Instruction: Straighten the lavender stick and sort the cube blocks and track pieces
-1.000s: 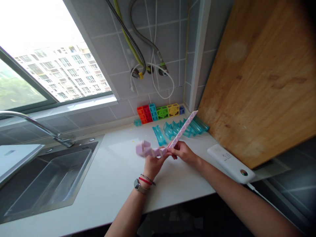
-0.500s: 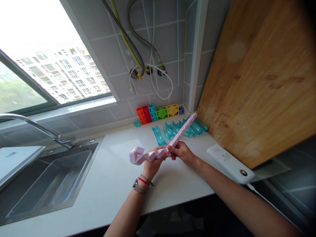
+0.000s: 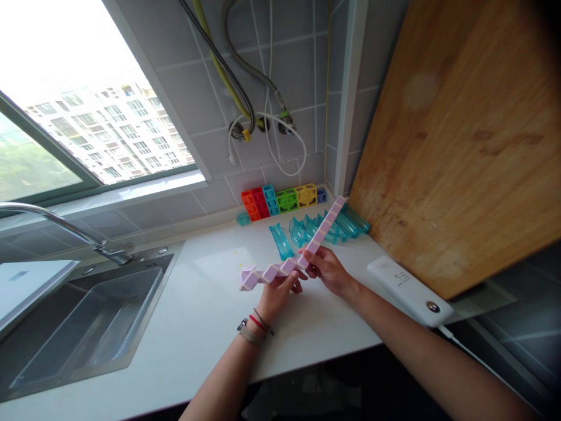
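Note:
A long pink-and-white twist snake toy (image 3: pixel 325 227) is held above the white counter (image 3: pixel 205 316). My left hand (image 3: pixel 280 290) grips its bent, zigzag left part from below, fingers curled round it. My right hand (image 3: pixel 328 268) pinches the toy just right of that, where the straight section starts and slants up to the right. The toy's left tip sticks out past my left hand, its right tip reaches over the blue pieces.
Clear blue curved track pieces (image 3: pixel 307 229) and a row of coloured blocks (image 3: pixel 280 200) lie by the tiled wall. A white power bank (image 3: pixel 407 290) lies at right below a leaning wooden board (image 3: pixel 460 140). A steel sink (image 3: pixel 79 321) with a tap (image 3: pixel 61 225) is at left.
The toy's curled left end has been twisted out into a flatter zigzag. Both hands kept their grip and shifted slightly up and right.

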### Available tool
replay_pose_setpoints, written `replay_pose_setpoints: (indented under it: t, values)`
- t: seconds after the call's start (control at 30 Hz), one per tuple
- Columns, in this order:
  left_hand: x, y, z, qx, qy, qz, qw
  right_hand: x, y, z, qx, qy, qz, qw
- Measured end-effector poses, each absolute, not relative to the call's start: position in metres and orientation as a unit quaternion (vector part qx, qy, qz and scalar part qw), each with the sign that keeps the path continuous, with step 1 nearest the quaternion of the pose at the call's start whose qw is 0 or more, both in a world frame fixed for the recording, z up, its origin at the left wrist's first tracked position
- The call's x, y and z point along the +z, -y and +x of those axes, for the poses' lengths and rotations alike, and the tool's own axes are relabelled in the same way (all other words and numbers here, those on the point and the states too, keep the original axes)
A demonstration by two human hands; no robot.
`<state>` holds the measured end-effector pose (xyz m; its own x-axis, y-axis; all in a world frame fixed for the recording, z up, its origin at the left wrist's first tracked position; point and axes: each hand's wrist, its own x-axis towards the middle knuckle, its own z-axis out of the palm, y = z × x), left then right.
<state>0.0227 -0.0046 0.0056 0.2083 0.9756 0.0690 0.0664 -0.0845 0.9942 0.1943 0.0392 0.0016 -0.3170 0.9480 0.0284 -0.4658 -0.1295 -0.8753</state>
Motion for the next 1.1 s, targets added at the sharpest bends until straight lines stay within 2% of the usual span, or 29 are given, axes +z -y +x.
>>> replay_pose_setpoints:
  t: [0.23,0.33,0.53,0.8,1.1]
  values:
    - [0.009,-0.001,0.024,0.49,-0.378,0.425,0.661,0.008,-0.034,0.198,0.739,0.456,-0.234,0.438]
    - [0.007,-0.002,0.024,0.475,-0.348,0.387,0.71,0.008,-0.033,0.197,0.706,0.49,-0.241,0.451]
    - [0.008,0.002,0.026,0.455,-0.335,0.375,0.735,0.01,-0.031,0.195,0.653,0.532,-0.243,0.48]
    - [0.004,0.001,0.033,0.486,-0.407,0.426,0.646,0.001,-0.032,0.187,0.637,0.488,-0.287,0.522]
    - [0.003,0.007,0.032,0.514,-0.48,0.522,0.483,0.003,-0.032,0.185,0.676,0.442,-0.308,0.502]
